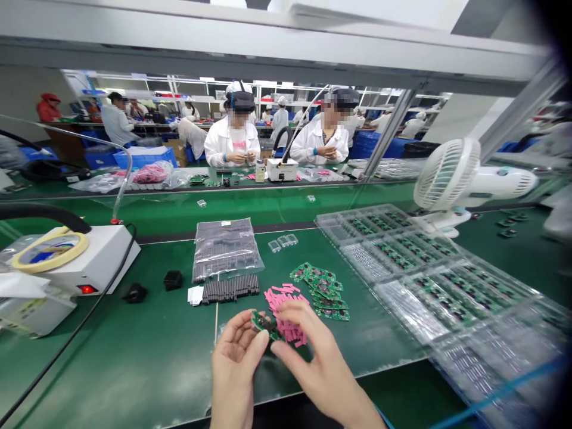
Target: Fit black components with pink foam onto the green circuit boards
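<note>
A green-topped workbench (134,357) stretches ahead, with a white-coated co-worker (232,146) seated across it. To the right stand clear plastic trays of circuit boards (429,280) and a white desk fan (447,179); to the left, a white bench unit (89,256) carrying a tape roll. Nearer lie a sealed bag of dark strips (226,250), a loose pile of green circuit boards (324,292) and pink strips (283,310). Above the pink strips, a small green circuit board (267,325) is gripped at its edges between the partly open left hand (235,363) and the right hand (317,357), thumb and fingers pinching. Any printing is too small to read.
</note>
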Available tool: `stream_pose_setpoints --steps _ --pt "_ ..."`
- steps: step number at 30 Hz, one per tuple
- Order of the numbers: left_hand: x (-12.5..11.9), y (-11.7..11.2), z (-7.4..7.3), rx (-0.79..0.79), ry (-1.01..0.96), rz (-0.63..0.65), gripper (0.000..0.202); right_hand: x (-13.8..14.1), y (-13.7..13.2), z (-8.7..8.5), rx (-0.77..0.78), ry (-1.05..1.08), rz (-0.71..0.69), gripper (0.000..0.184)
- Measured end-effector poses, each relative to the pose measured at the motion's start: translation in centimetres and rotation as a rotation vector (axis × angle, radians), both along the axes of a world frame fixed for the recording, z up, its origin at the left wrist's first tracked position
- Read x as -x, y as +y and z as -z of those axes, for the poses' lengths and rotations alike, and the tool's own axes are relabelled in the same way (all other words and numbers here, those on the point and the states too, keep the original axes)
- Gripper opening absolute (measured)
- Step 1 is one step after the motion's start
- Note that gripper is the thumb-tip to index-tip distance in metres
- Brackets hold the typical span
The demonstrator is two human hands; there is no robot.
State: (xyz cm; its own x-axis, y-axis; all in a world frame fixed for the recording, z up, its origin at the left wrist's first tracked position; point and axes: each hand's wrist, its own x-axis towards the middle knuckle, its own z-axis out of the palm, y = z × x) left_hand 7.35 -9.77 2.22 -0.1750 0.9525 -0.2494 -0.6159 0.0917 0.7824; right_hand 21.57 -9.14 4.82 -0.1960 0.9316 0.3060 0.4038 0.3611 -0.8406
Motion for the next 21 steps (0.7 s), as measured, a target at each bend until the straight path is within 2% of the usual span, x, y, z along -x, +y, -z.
stream_pose_setpoints --steps 3,6,11,14,18,21 --pt "-0.3 0.0 0.1 -0.011 0.042 0.013 0.040 0.2 -0.1 -0.4 -0.354 -0.256 -0.016 0.018" --pt "0.0 0.1 0.1 -0.049 0.101 0.037 0.038 0.4 0.0 -0.4 -0.464 -0.314 0.001 0.019" --pt "1.6 0.6 -0.7 -0.310 0.333 0.100 0.012 0.0 -0.1 -1.1 -0.392 -0.242 -0.075 0.016" --pt "2.1 0.8 -0.8 -0.439 0.477 0.087 0.004 -0.2 -0.2 -1.1 -0.332 -0.199 -0.111 0.018" --pt "1.7 0.5 -0.6 -0.490 0.577 0.045 0.005 0.0 -0.2 -0.1 -0.247 -0.029 -0.100 0.015" --pt "0.8 0.3 -0.9 -0.426 0.502 0.012 0.010 0.3 0.1 1.0 -0.111 0.239 -0.064 0.005"
